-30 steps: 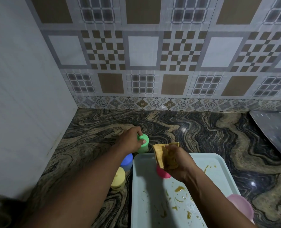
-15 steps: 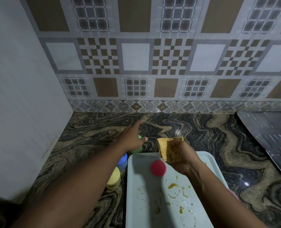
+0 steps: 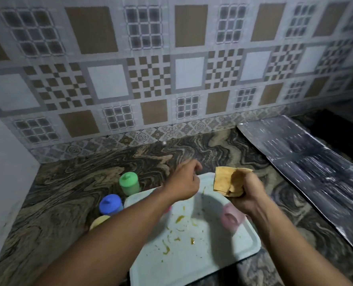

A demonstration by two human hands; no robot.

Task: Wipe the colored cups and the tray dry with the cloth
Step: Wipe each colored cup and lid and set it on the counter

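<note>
A pale tray [image 3: 202, 254] with yellow-brown smears lies on the counter. Left of it stand a green cup [image 3: 129, 183], a blue cup [image 3: 110, 205] and a yellow cup [image 3: 100, 220], all upside down on the counter. A light pink cup [image 3: 231, 218] lies on the tray under my right wrist. A bit of a darker pink cup [image 3: 169, 208] peeks out beside my left forearm. My right hand [image 3: 243, 195] grips a crumpled yellow cloth [image 3: 225, 180] above the tray's far end. My left hand [image 3: 184, 182] hovers over the tray's far left corner, fingers loosely curled, holding nothing.
The marbled stone counter [image 3: 68, 182] meets a tiled wall at the back and a plain white wall [image 3: 4, 172] on the left. A dark shiny sheet [image 3: 305, 166] lies on the counter to the right of the tray.
My left hand let go of the green cup and moved right, over the tray. The view tilted and shifted. The cloth stays in my right hand.
</note>
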